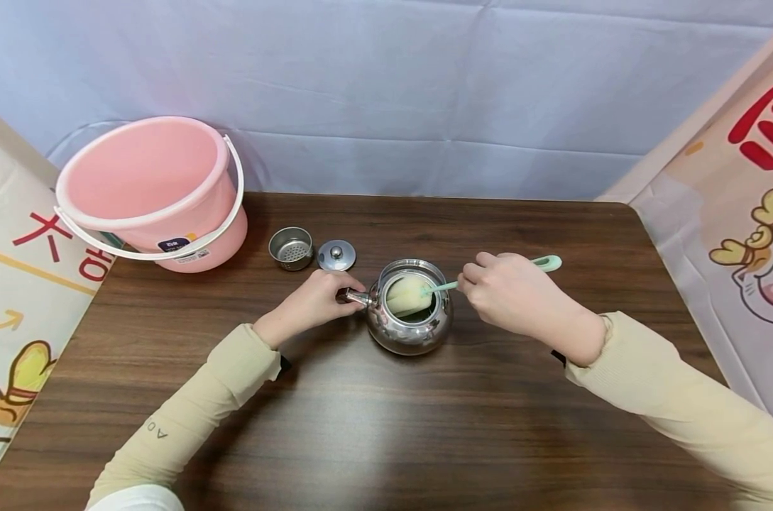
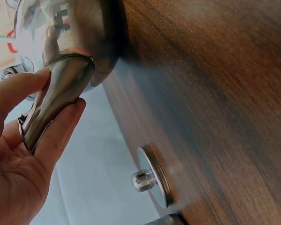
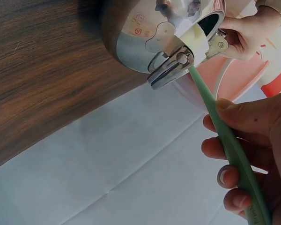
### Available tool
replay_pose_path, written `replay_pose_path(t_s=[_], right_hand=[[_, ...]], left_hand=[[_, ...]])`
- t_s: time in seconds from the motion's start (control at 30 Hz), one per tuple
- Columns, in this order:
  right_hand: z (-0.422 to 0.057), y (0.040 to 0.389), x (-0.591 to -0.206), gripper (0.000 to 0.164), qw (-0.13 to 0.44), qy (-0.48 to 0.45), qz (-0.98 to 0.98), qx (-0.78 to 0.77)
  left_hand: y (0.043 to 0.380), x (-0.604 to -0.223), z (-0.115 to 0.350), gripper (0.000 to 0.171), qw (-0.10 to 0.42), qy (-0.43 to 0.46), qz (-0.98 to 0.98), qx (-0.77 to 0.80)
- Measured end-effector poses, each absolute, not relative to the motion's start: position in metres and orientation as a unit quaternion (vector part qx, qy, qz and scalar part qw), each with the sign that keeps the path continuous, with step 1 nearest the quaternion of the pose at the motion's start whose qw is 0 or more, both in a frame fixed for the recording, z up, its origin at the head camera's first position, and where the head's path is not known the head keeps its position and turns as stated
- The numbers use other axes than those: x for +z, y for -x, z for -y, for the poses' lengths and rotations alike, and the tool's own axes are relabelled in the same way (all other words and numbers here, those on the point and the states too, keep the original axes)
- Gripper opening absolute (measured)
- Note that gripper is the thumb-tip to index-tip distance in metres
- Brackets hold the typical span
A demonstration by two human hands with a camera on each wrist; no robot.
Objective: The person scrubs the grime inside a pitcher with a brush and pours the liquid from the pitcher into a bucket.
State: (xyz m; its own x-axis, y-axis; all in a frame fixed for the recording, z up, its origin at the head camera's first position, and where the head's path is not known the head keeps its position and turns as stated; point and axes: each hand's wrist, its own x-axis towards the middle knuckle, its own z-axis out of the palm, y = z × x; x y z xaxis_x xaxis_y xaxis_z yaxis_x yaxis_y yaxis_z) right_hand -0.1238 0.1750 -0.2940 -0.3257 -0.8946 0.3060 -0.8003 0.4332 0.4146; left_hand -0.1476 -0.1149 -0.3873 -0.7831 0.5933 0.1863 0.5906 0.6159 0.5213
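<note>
Right wrist: grip (image 3: 268, 123) closed round brush (image 3: 230, 145)

left hand (image 1: 312, 298) — fingers (image 2: 61, 133) pinching | right hand (image 1: 510, 291) — fingers curled, gripping | arms (image 1: 661, 369) extended forward, angled inward

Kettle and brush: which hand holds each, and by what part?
The left hand grips the kettle by its spout; the right hand holds the brush by its green handle.

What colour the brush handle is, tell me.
The brush handle is green, showing best in the right wrist view.
</note>
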Motion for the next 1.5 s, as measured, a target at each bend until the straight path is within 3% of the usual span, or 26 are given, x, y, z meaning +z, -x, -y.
replay_pose_path(t_s=[0.17,0.4,0.7,1.0,1.23,1.5], right_hand=[[-0.177,0.122,-0.293,0.020,0.247,-0.525,0.808,-0.098],[-0.179,0.116,-0.290,0.010,0.245,-0.525,0.807,-0.111],[-0.176,0.111,-0.289,0.040,0.259,-0.531,0.801,-0.100],[-0.171,0.107,-0.287,0.034,0.250,-0.539,0.797,-0.103],[-0.164,0.108,-0.288,0.043,0.268,-0.543,0.790,-0.093],[-0.161,0.112,-0.289,0.009,0.271,-0.535,0.794,-0.097]], left_hand=[[0.148,-0.387,0.115,0.018,0.005,-0.327,-0.900,0.289],[0.149,-0.386,0.116,0.018,0.008,-0.326,-0.900,0.290],[0.149,-0.386,0.115,0.018,0.005,-0.324,-0.900,0.290],[0.148,-0.386,0.116,0.018,0.005,-0.323,-0.900,0.291],[0.148,-0.385,0.115,0.018,0.009,-0.322,-0.901,0.291],[0.148,-0.386,0.115,0.019,0.005,-0.328,-0.900,0.287]])
